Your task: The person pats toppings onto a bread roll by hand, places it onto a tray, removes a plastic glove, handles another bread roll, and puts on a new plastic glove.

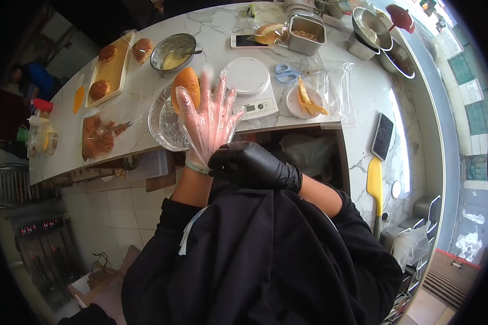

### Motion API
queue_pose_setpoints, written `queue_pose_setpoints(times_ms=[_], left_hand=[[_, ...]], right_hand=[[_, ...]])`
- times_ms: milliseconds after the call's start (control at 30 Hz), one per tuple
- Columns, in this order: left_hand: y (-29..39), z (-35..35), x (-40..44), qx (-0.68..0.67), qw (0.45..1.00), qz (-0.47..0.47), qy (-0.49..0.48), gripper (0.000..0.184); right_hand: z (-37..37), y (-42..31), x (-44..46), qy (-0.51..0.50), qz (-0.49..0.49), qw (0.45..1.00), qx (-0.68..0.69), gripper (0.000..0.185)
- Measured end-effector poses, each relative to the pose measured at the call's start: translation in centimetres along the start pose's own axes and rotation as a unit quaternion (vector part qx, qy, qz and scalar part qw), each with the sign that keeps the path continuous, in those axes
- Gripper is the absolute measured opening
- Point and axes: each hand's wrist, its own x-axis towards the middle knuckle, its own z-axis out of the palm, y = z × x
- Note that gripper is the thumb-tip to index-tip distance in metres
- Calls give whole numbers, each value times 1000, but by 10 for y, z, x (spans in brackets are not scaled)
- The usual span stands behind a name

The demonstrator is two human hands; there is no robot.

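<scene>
My left hand is held up with its fingers spread wide, inside a clear plastic glove. My right hand, in a black glove, has its fingers closed on the cuff of that clear glove at my left wrist. Behind my left fingers, an orange-brown bread roll rests in a round foil tray. To the right of my left hand stands a white kitchen scale with a round platform.
Blue scissors and a fluted dish lie right of the scale. Farther back are a metal bowl, a phone and a metal tin. A bread tray stands left; a yellow spatula lies right.
</scene>
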Motion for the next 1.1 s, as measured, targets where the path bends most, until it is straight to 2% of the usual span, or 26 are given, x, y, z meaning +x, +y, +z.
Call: queue_pose_setpoints(times_ms=[100, 300, 400, 600, 700, 733, 800, 833, 933, 1000, 1100], left_hand=[[4, -11, -2, 21, 1000, 8, 3, 85], [21, -28, -34, 30, 991, 126, 42, 77], [35, -46, -54, 20, 982, 173, 66, 81], [72, -78, -119, -70, 962, 230, 127, 82], [93, -116, -166, -121, 944, 249, 181, 83], [99, -130, -184, -134, 938, 254, 196, 83], [112, -157, -222, -177, 918, 282, 215, 81], [118, -171, -243, -193, 907, 294, 231, 80], [129, -216, -300, -241, 873, 342, 252, 75], [142, -235, -330, -275, 843, 370, 279, 74], [160, -261, -365, -270, 824, 394, 306, 72]], right_hand=[[-2, -4, 8, -28, 4, 999, 28, 17], [18, -4, 18, -113, 68, 989, 64, 19], [38, -4, 30, -178, 59, 978, 95, 20], [93, -17, 55, -225, 12, 969, 97, 22], [115, -28, 73, -224, 77, 971, 32, 25], [126, -28, 79, -212, 133, 963, 105, 31], [153, -20, 88, -177, 245, 921, 246, 42], [167, -19, 96, -194, 268, 903, 275, 50], [233, -2, 123, -137, 347, 751, 545, 62], [270, 6, 140, -122, 386, 679, 613, 64], [312, 3, 159, -117, 430, 642, 623, 67]])
